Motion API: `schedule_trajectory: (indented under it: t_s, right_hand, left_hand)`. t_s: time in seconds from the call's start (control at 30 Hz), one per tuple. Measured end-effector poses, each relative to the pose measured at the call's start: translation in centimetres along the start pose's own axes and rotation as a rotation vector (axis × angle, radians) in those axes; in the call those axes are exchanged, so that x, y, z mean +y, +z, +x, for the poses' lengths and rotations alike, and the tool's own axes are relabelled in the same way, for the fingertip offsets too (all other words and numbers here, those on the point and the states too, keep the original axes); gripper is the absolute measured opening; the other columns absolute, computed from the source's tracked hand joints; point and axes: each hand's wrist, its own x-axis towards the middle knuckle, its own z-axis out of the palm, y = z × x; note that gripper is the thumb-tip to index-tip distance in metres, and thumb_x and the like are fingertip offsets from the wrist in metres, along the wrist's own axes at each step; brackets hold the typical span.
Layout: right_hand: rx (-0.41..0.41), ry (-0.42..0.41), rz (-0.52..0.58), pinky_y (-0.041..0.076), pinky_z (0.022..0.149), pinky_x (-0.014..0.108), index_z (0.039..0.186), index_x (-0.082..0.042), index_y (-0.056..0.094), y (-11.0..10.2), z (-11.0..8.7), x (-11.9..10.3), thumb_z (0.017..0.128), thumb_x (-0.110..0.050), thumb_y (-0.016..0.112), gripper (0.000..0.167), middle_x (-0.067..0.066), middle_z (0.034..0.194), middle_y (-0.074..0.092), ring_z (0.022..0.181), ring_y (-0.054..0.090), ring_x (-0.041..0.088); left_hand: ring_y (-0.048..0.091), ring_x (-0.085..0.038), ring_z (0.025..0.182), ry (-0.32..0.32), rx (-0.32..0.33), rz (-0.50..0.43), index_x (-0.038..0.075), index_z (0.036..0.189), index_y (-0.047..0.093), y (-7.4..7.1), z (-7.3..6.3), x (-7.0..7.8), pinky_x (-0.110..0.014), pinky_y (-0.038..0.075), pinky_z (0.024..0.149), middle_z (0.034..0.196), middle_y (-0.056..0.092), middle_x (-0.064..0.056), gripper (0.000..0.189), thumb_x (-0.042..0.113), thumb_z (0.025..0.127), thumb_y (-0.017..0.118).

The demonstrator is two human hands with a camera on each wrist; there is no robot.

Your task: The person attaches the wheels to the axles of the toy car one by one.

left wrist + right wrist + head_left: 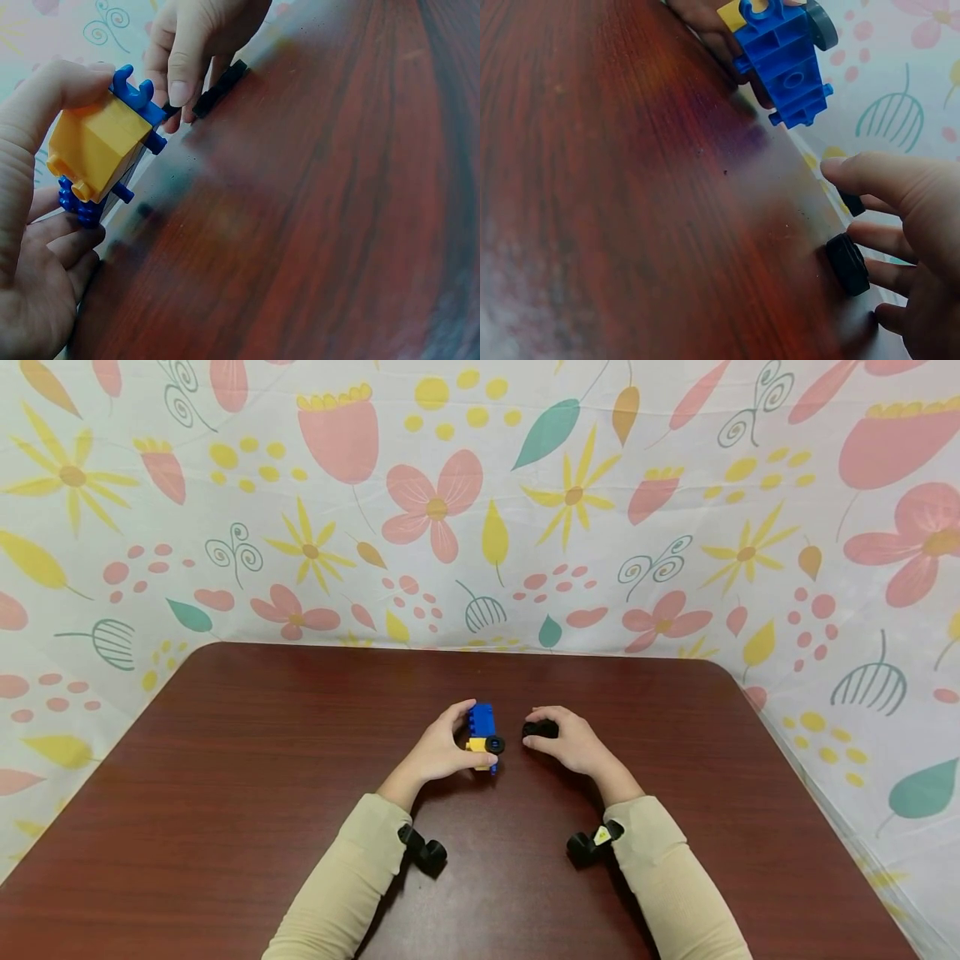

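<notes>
A small toy vehicle of building blocks, with a blue base (pixel 786 67), a yellow brick (pixel 101 142) and one black wheel (pixel 494 744) fitted, is held off the table by my left hand (pixel 438 750), between thumb and fingers. Bare blue axle pegs stick out along the base's other edge. To the right, my right hand (pixel 573 743) is at some loose black wheels. Its thumb and forefinger pinch a wheel (pixel 853 204), partly hidden by them. Another loose wheel (pixel 847 264) stands on the table against the other fingers.
The dark brown wooden table (pixel 262 793) reaches out to a flower-patterned cloth (pixel 480 527) behind and at both sides. A black wrist camera (pixel 427 850) sits below my left hand, with a second black camera (pixel 588 847) below the right.
</notes>
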Motion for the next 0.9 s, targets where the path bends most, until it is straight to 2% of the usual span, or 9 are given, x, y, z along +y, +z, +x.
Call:
schedule_trajectory:
  t_s: [0.23,0.9]
  right_hand:
    - [0.029,0.023,0.004,0.042,0.100,0.051,0.121,-0.012,0.061,-0.24,0.07,-0.24,0.086,-0.028,0.068,0.039,0.011,0.124,0.060,0.117,0.053,0.030]
    - [0.074,0.039,0.022,0.045,0.096,0.050,0.124,-0.013,0.059,-0.32,-0.16,-0.82,0.088,-0.027,0.066,0.040,0.011,0.123,0.062,0.116,0.056,0.031]
  left_hand:
    - [0.037,-0.027,0.138,-0.002,0.003,-0.005,0.015,0.149,0.028,-0.01,0.05,0.17,-0.047,0.034,0.110,0.151,0.034,-0.008,0.097,0.032,0.070,0.082]
    - [0.037,-0.027,0.138,0.009,0.008,0.010,0.013,0.149,0.027,0.09,-0.03,-0.08,-0.046,0.035,0.110,0.151,0.034,-0.008,0.097,0.032,0.071,0.082]
